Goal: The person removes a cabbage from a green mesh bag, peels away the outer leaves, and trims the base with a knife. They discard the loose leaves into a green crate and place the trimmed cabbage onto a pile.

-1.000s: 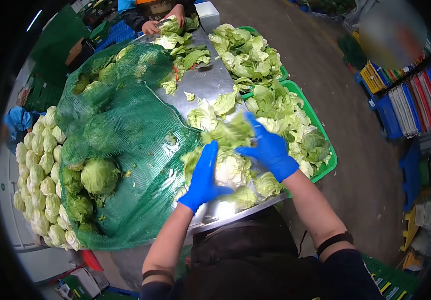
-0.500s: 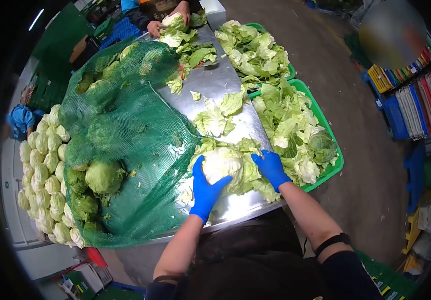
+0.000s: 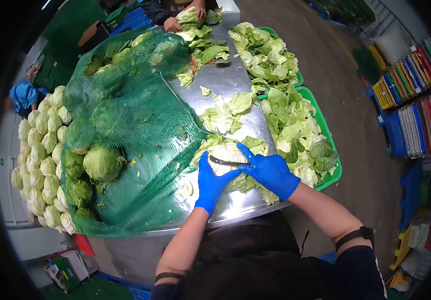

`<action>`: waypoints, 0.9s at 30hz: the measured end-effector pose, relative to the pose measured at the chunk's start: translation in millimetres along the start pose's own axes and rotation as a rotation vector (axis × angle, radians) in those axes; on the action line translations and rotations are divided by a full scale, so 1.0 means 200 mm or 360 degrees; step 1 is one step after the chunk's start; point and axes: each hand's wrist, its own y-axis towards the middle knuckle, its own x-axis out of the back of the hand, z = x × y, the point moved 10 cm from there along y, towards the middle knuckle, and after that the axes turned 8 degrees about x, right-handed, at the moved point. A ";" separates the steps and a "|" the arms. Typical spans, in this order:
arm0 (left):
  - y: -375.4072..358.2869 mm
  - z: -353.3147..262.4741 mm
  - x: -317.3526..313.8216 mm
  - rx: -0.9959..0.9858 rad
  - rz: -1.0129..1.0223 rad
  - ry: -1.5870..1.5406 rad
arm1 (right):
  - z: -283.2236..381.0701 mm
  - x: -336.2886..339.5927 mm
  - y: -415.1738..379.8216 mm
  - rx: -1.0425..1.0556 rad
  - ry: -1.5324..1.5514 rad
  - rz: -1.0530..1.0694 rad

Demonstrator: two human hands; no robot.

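Grey floor (image 3: 370, 145) runs along the right side of a workroom, with stacked coloured crates (image 3: 428, 120) beyond it. A metal table (image 3: 213, 85) reaches away from the person, and a green mesh net (image 3: 140, 125) covers much of its left part. Several whole lettuces lie under or within the net, with one large green head (image 3: 103, 163) showing plainly near the front. Past the net's left side, pale heads (image 3: 38, 165) are piled closely together.

At the near edge of the table, a pale lettuce (image 3: 224, 152) sits among its spread outer leaves. The blue-gloved left hand (image 3: 211, 184) is open and cupped against its near left side, thumb pointing towards the other hand. The blue-gloved right hand (image 3: 271, 174) is closed around a dark, curved knife (image 3: 225, 162), whose blade crosses over the lettuce towards the left fingers; whether the edge touches the head is hard to tell.

Just beyond lie loose leaves (image 3: 221, 116). Two green baskets stand along the table's right side, the near basket (image 3: 336, 175) and the far basket (image 3: 301, 79), both heaped with leaves. At the far end, a co-worker's hands (image 3: 173, 24) are at another lettuce (image 3: 189, 18), near a white box (image 3: 231, 12). Someone in blue (image 3: 24, 96) is partly visible behind the pale pile.
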 end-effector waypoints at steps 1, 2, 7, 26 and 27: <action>0.00 0.01 0.00 0.0006 -0.0014 -0.0009 | 0.00 0.01 0.03 0.0060 -0.0041 -0.0045; 0.01 0.02 0.01 0.0048 0.0000 -0.0041 | 0.02 0.02 0.06 0.0126 -0.0081 -0.0093; 0.05 0.02 0.00 0.0063 0.0034 -0.0037 | 0.03 0.05 0.09 0.0102 -0.0076 0.0003; -0.29 0.05 0.01 -0.0297 0.0023 -0.0123 | -0.59 -0.30 0.31 -0.0567 0.0638 -0.0157; -0.30 0.09 0.02 -0.0298 0.0022 -0.0123 | -0.59 -0.32 0.25 -0.0631 0.0556 -0.0123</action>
